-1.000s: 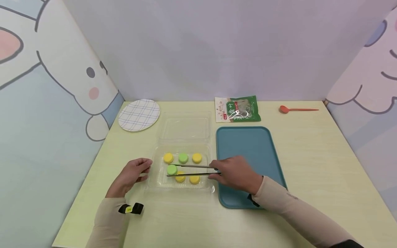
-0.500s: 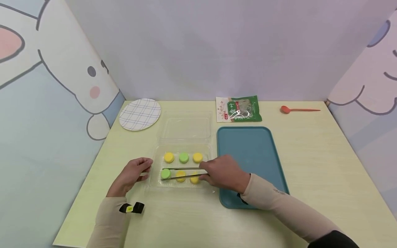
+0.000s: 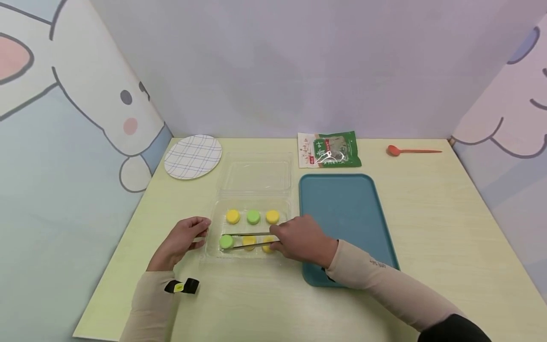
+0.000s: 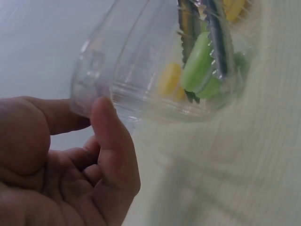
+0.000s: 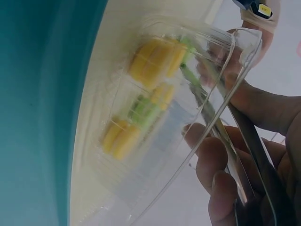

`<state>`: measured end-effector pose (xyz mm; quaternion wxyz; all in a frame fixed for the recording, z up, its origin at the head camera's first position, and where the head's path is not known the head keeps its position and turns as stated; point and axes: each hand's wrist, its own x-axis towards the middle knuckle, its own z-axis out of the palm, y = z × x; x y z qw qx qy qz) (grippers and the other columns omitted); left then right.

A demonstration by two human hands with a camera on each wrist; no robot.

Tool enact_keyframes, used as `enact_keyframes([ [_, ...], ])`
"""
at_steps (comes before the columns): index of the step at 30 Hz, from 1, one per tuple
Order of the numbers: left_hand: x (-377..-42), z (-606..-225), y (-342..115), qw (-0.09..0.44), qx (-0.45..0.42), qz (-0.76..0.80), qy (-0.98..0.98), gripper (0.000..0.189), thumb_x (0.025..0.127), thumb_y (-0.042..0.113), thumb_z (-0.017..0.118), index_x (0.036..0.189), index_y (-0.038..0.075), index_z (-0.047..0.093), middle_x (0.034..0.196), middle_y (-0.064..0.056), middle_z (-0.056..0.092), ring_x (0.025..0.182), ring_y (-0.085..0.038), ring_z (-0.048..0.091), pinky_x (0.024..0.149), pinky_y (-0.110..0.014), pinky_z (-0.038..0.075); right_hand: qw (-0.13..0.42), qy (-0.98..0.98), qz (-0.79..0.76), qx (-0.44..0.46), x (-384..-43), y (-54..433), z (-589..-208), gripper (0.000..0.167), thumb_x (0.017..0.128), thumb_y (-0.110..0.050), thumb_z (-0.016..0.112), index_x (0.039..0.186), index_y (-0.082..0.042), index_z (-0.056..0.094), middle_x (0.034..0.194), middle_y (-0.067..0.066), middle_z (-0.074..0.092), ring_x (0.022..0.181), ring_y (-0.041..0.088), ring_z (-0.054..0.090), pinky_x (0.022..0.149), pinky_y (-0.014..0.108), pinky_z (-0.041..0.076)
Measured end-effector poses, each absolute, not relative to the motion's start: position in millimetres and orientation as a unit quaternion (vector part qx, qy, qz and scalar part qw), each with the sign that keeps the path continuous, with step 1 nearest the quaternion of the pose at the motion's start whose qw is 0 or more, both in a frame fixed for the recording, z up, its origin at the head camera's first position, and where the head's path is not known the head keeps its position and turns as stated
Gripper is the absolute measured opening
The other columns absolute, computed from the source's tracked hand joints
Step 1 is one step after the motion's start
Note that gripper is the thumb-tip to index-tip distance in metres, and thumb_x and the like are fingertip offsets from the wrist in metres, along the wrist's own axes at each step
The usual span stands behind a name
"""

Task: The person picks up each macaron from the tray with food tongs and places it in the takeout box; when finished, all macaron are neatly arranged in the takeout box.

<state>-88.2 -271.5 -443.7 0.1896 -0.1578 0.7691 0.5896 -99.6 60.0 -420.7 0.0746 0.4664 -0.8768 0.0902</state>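
Note:
My left hand [image 3: 181, 240] pinches the left rim of a clear plastic clamshell box [image 4: 96, 61] between thumb and finger. My right hand [image 3: 305, 240] grips metal tongs [image 3: 249, 234], reaching in over the box from the right. Between the serrated tong tips, in the near left corner of the box, is a green macaron [image 4: 198, 63]. Beside it in the near row are two yellow macarons [image 3: 249, 241], partly covered by the tongs and my right hand. The far row holds a yellow [image 3: 232, 216], a green [image 3: 253, 217] and another yellow macaron [image 3: 272, 217].
The box's lid [image 3: 256, 175] lies folded back behind it. A blue tray [image 3: 342, 199] lies to the right, under my right forearm. Along the back are a checked round plate [image 3: 193, 156], a green and white packet [image 3: 329, 149] and a red spoon [image 3: 412, 151].
My right hand has moved left and slightly down, carrying the green macaron in the tongs from above the near row to the near left corner. My left hand stays at the box's rim.

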Motion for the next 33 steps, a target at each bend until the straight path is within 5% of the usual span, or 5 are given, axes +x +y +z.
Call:
enact_keyframes([
  [18, -88, -445, -272, 0.19, -0.159, 0.587, 0.771, 0.035, 0.107, 0.026, 0.053, 0.123, -0.005, 0.055, 0.09, -0.003, 0.055, 0.081, -0.013, 0.053, 0.067, -0.024, 0.054, 0.04, -0.887, 0.144, 0.436, -97, 81, -414, 0.032, 0.085, -0.04, 0.081, 0.095, -0.013, 0.067, 0.066, -0.006, 0.061, 0.05, 0.008, 0.049, 0.041, 0.025, 0.029],
  [26, -88, -444, -272, 0.193, -0.158, 0.585, 0.772, 0.036, 0.107, 0.026, 0.052, 0.125, -0.006, 0.054, 0.091, -0.004, 0.055, 0.082, -0.013, 0.053, 0.068, -0.024, 0.054, 0.066, -0.892, 0.157, 0.42, -96, 99, -411, 0.031, 0.082, -0.039, 0.084, 0.095, -0.015, 0.069, 0.064, -0.008, 0.06, 0.05, 0.006, 0.05, 0.039, 0.024, 0.028],
  [33, -87, -442, -270, 0.194, -0.158, 0.583, 0.773, 0.037, 0.107, 0.026, 0.053, 0.125, -0.006, 0.054, 0.093, -0.005, 0.055, 0.082, -0.013, 0.053, 0.068, -0.025, 0.054, 0.086, -0.888, 0.17, 0.418, -96, 117, -411, 0.034, 0.081, -0.037, 0.085, 0.102, -0.014, 0.071, 0.078, -0.004, 0.071, 0.056, 0.007, 0.059, 0.041, 0.022, 0.033],
])
